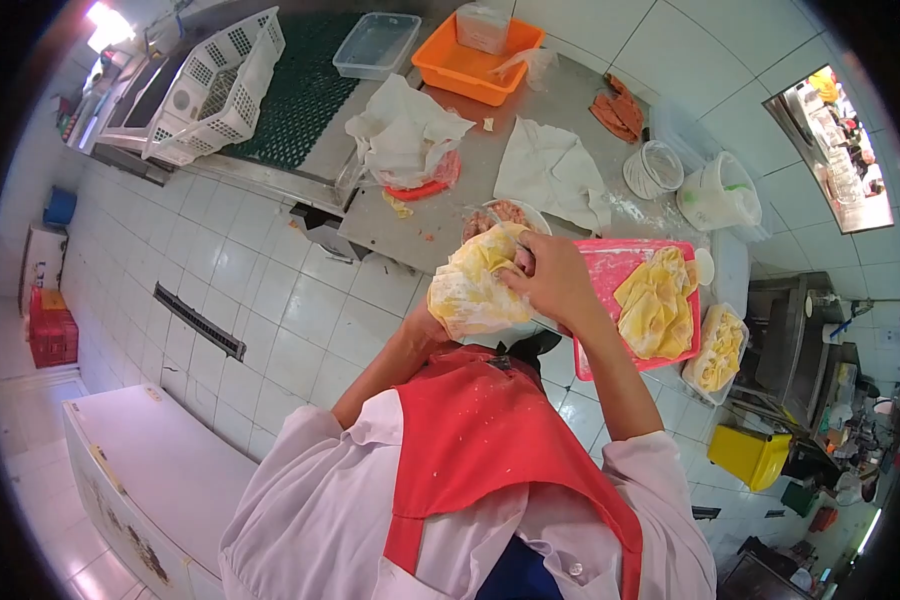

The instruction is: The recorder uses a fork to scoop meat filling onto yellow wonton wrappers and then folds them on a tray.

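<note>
My left hand (pixel 429 321) holds a thick stack of floured yellow dough wrappers (pixel 472 292) from below, so most of its fingers are hidden. Over the stack, my right hand (pixel 559 277) pinches a folded part of a wrapper, where a bit of pink filling shows between the fingers. A thin tool (pixel 504 223) seems to run from this hand towards the bowl; its grip is hidden. Just beyond the stack stands a white bowl (pixel 541 217) of minced meat (pixel 511 211). At right, a pink tray (pixel 598 262) bears folded yellow dough pieces (pixel 656 304).
A clear container (pixel 716 352) of dough pieces stands beside the tray. Crumpled white cloth (pixel 405 135), a flat cloth (pixel 551 172), an orange basin (pixel 457 79) and white tubs (pixel 720 191) occupy the steel counter (pixel 390 225). A white crate (pixel 225 97) sits at far left.
</note>
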Motion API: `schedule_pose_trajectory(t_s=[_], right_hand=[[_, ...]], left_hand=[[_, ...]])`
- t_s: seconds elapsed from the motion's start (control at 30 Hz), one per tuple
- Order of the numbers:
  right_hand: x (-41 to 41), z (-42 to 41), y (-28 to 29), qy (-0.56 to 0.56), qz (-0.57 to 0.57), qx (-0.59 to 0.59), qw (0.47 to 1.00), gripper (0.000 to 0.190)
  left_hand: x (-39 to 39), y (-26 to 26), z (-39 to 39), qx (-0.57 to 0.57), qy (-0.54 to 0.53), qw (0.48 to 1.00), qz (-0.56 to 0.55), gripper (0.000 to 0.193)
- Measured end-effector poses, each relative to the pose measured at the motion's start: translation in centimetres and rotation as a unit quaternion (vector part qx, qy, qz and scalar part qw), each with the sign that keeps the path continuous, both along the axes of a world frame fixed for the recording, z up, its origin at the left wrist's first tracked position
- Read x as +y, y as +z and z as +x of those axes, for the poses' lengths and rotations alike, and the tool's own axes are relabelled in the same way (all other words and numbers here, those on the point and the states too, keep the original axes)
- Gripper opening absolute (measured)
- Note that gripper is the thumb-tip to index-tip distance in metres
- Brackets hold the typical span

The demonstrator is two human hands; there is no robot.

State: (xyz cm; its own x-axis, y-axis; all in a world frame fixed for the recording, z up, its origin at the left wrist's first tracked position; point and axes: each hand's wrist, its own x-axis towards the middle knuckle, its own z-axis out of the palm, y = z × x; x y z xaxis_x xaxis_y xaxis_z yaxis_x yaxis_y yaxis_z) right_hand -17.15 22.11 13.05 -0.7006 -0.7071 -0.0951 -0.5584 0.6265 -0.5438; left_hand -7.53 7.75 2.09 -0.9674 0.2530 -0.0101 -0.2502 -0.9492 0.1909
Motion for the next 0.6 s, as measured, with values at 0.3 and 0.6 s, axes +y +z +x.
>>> schedule_pose_trajectory(t_s=[0.3, 0.6], right_hand=[[0.1, -0.4, -1.0, -0.048, -0.074, -0.080, 0.993, 0.034], [-1.3, 0.7, -1.0, -0.026, -0.108, 0.064, 0.992, 0.040]], left_hand=[[-0.4, -1.6, 0.3, 0.005, 0.014, 0.999, -0.038, 0.051], [-0.4, -6.9, 1.3, 0.053, 0.015, 0.986, -0.156, 0.060]])
